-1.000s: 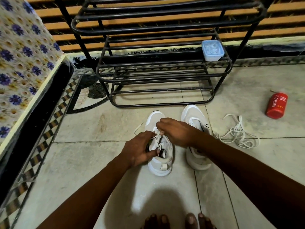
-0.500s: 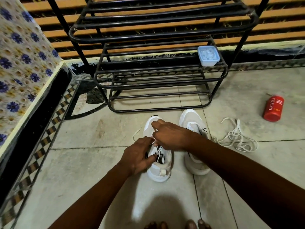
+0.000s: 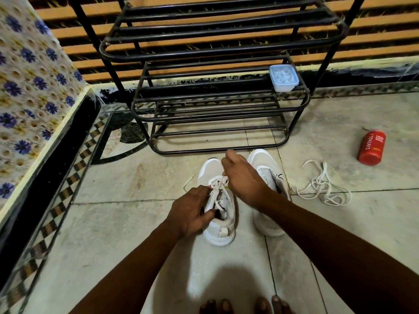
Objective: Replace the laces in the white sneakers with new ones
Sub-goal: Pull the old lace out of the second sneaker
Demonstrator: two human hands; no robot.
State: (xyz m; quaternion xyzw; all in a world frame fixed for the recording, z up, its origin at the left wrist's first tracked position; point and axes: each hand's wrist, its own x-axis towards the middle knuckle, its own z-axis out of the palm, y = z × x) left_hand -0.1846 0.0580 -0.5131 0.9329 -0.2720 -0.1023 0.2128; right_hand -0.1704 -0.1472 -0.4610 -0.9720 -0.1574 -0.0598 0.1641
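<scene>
Two white sneakers stand side by side on the tiled floor, toes away from me. My left hand (image 3: 191,211) grips the left sneaker (image 3: 217,232) at its collar and eyelet side. My right hand (image 3: 243,177) hovers over that shoe's eyelets and pinches a white lace (image 3: 217,181) threaded through them. One loose lace end (image 3: 189,181) trails onto the floor left of the shoe. The right sneaker (image 3: 264,168) sits beside it, partly hidden by my right wrist. A loose heap of white laces (image 3: 322,186) lies on the floor to the right.
A black metal shoe rack (image 3: 217,105) stands just beyond the shoes, holding a small light-blue lidded box (image 3: 283,77). A red bottle (image 3: 371,147) lies on the floor at right. A flowered tile ledge (image 3: 34,87) runs along the left. My bare toes (image 3: 244,305) show at the bottom.
My right hand has lifted up and away over the left sneaker's toe, drawing the lace. The left hand stays at the shoe's collar. The camera has tilted slightly.
</scene>
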